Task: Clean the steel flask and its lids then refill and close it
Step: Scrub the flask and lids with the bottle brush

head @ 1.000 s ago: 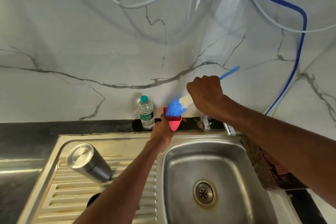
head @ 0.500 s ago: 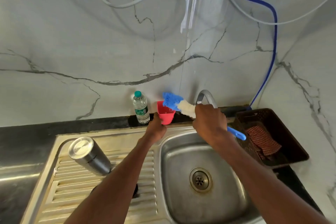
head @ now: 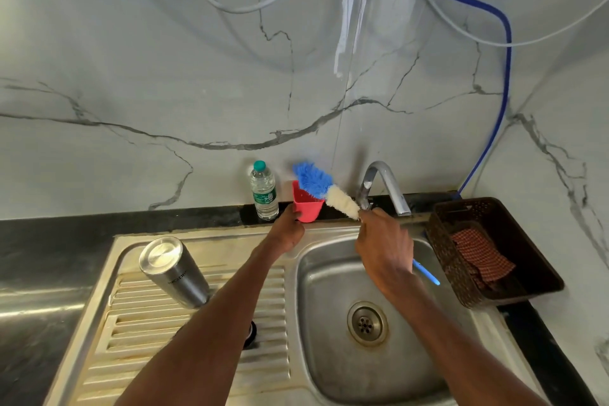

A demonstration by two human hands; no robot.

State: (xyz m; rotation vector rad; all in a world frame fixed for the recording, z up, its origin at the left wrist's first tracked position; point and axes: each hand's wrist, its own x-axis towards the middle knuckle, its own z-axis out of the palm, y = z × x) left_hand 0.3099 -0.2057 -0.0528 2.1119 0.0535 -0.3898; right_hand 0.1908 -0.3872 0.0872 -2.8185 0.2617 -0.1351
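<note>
Sink (head: 329,379): a steel basin with a drain at its bottom is seen beside a ribbed draining board on its left; no water is seen running from the tap (head: 384,184).
Basket (head: 540,287): a dark basket is set at the right of the basin, with a checked cloth lying inside.
Flask (head: 173,272): the steel flask is stood bottom-up and tilted on the draining board, well apart from both hands.
Dark lid (head: 251,334): a dark round part is glimpsed on the draining board, mostly hidden behind the left forearm; whether it is one of the lids cannot be told.
Water bottle (head: 263,191): a small clear bottle with a green cap is stood against the wall, just beside the cup.
Brush (head: 324,189): a blue-and-white bottle brush is held across the cup's mouth, its blue handle jutting behind the right hand.
Right hand (head: 384,244): the fingers are wrapped round the brush handle.
Left hand (head: 290,231): the red cup (head: 306,206) is pinched at its lower edge.
Step in hand: the brush appears to be taken from, or loaded at, the cup.
Next move: the brush would likely need carrying to the flask, which must be turned mouth-up and steadied.
</note>
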